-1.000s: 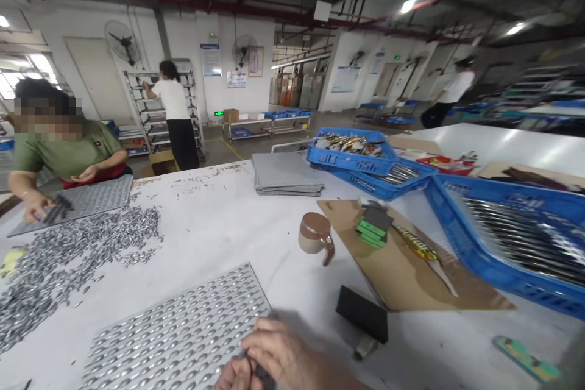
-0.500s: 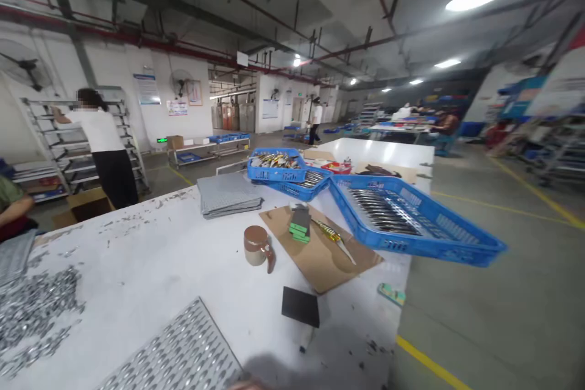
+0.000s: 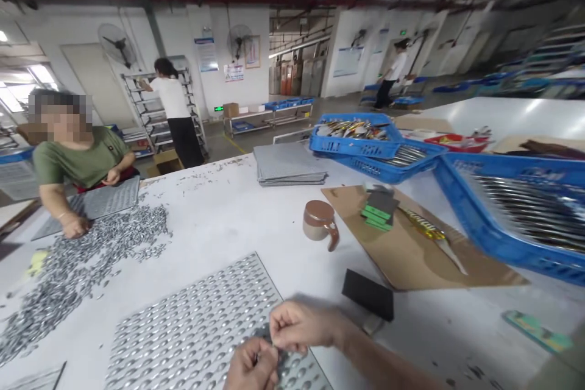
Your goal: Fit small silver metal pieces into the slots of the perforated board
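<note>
My left hand (image 3: 251, 365) and my right hand (image 3: 301, 326) meet at the fingertips over the lower right part of a grey sheet (image 3: 192, 317). Rows of shiny silver oval pieces cover the sheet. Both hands are closed in a pinch, and whatever lies between the fingers is too small to make out. To the left spreads a loose heap of small silver pieces (image 3: 98, 256). Just beyond my right hand lies a black rectangular block (image 3: 368, 294).
A brown mug (image 3: 319, 219) stands past the sheet. Cardboard (image 3: 425, 268) carries green-edged dark blocks (image 3: 379, 207) and a yellow fish-shaped lure (image 3: 425, 225). Blue crates (image 3: 475, 219) and stacked grey sheets (image 3: 287, 164) line the far side. A co-worker (image 3: 86, 158) reaches into the heap.
The view has swung left and down. Both my hands now show together over the sheet, where only a sliver of one showed at the bottom edge. The co-worker at left is in fuller view.
</note>
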A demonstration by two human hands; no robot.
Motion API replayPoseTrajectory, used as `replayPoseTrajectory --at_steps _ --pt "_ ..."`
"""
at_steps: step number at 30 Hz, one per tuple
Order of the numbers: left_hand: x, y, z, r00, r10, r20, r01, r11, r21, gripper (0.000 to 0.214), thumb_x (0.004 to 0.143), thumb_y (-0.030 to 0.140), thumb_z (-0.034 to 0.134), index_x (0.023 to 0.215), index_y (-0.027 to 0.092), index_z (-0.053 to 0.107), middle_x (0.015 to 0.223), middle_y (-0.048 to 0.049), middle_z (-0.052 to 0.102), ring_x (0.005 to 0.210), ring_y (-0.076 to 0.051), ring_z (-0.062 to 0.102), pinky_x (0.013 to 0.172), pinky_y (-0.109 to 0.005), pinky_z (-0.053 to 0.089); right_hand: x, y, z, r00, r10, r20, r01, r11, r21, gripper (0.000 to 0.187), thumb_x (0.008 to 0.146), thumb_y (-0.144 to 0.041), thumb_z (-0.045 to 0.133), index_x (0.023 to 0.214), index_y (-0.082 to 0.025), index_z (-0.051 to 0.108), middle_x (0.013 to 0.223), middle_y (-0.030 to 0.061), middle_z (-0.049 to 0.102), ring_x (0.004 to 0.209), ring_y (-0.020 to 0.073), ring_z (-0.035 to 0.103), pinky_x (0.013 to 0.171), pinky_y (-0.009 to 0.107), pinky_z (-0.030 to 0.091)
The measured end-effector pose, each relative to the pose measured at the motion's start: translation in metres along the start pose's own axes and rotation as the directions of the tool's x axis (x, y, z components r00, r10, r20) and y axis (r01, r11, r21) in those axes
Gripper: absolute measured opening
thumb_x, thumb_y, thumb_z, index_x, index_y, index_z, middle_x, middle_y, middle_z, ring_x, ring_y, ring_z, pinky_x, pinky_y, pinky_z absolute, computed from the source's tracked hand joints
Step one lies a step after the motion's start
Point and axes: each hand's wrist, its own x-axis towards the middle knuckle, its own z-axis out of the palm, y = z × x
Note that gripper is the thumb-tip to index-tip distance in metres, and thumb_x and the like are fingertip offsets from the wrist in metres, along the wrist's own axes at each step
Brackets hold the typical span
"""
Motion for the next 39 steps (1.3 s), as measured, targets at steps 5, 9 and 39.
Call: replayPoseTrajectory --at_steps 5,9,39 --pt "0.024 0.029 -0.008 0.991 -0.048 -0.127 0.025 0.984 -0.179 0.047 0.054 0.04 0.102 0.079 0.009 0.076 0.048 0.0042 0.056 0.034 0.0 0.035 0.035 -0.012 0.023 0.055 -0.001 -0.039 0.827 -0.161 -0.539 -0.026 0.946 -0.323 0.016 0.083 -0.025 0.058 0.077 -0.019 0.071 0.071 0.0002 0.071 0.069 0.0158 0.063 0.063 0.022 0.045" --pt "0.038 0.047 -0.012 0.976 -0.087 -0.202 0.031 0.963 -0.266 0.016 0.078 0.003 0.081 0.093 0.007 0.076 0.07 -0.004 0.069 0.047 -0.003 0.054 0.041 -0.01 0.039 0.099 0.006 -0.057 0.734 -0.18 -0.655 -0.108 0.921 -0.374 0.02 0.086 -0.023 0.057 0.074 -0.019 0.073 0.075 0.0032 0.076 0.076 0.0189 0.068 0.071 0.025 0.046" --pt "0.059 0.062 0.021 0.97 -0.079 -0.23 -0.016 0.923 -0.384 0.018 0.095 -0.003 0.053 0.09 0.006 0.067 0.082 -0.0105 0.074 0.057 -0.007 0.065 0.053 -0.013 0.054 0.092 0.027 -0.033 0.774 -0.166 -0.611 0.17 0.984 -0.053 0.03 0.096 -0.043 0.048 0.096 -0.02 0.068 0.091 0.0061 0.075 0.082 0.0202 0.072 0.067 0.027 0.057"
